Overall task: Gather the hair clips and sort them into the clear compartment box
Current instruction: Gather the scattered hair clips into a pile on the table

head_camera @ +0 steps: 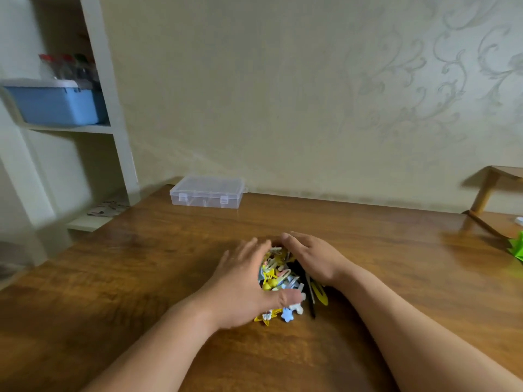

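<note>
Wooden tabletop (141,264): pile of hair clips (280,278) mid-table, cupped between left hand (243,284) and right hand (311,258), fingers relaxed, pressing its sides. Clear compartment box (206,192), lid closed, at far edge.

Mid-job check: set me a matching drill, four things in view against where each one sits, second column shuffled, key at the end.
Things
1. clear compartment box
2. hair clips
3. blue bin
4. green object

Places
A. on the shelf at the left
B. at the right edge of the view
C. far side of the table, lid closed
D. heaped between the left hand and the right hand

Pairs: 1-C, 2-D, 3-A, 4-B
</note>
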{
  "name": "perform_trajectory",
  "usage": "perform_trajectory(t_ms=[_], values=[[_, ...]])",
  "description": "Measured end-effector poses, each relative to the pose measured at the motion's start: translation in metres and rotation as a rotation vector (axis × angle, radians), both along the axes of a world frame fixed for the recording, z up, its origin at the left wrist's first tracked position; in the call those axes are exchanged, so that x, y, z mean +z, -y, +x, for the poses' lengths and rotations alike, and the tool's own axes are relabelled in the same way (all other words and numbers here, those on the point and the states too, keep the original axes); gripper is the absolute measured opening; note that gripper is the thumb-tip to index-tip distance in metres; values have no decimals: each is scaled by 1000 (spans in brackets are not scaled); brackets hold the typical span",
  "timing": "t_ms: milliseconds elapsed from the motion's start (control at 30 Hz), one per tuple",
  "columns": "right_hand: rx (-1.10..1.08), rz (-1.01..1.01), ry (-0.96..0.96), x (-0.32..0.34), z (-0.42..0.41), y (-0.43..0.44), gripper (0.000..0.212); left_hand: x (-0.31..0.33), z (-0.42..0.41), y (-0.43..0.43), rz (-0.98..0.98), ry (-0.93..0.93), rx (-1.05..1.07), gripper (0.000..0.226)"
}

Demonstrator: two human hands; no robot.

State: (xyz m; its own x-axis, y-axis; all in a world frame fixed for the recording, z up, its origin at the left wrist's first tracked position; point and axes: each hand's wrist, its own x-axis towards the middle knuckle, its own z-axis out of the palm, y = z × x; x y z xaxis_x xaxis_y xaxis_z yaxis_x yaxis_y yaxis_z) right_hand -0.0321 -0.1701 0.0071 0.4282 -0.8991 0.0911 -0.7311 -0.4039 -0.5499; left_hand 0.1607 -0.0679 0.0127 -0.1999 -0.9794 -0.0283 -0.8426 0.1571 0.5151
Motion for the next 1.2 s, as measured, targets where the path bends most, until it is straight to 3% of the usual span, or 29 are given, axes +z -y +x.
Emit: perform_trajectory(t_ms=[167, 633, 867, 933, 1033, 1200], values=[[12, 0, 56, 0, 1, -10, 57, -11, -5, 12, -46, 55, 0, 131], [77, -57, -38, -1, -55, -34, 45, -10, -63, 21, -94, 73, -14, 121], [-20, -133, 177, -14, -75, -31, 44, -4, -62, -1, -125, -40, 15, 120], [-43, -106, 217, -12, -76, -29, 48, -7, -54, -13, -84, 31, -15, 131], [13, -100, 126, -10, -70, -32, 51, -10, -57, -14, -51, 175, -41, 133], [76, -81, 154, -11, -71, -35, 48, -13, -60, -5, -69, 156, 3, 133]])
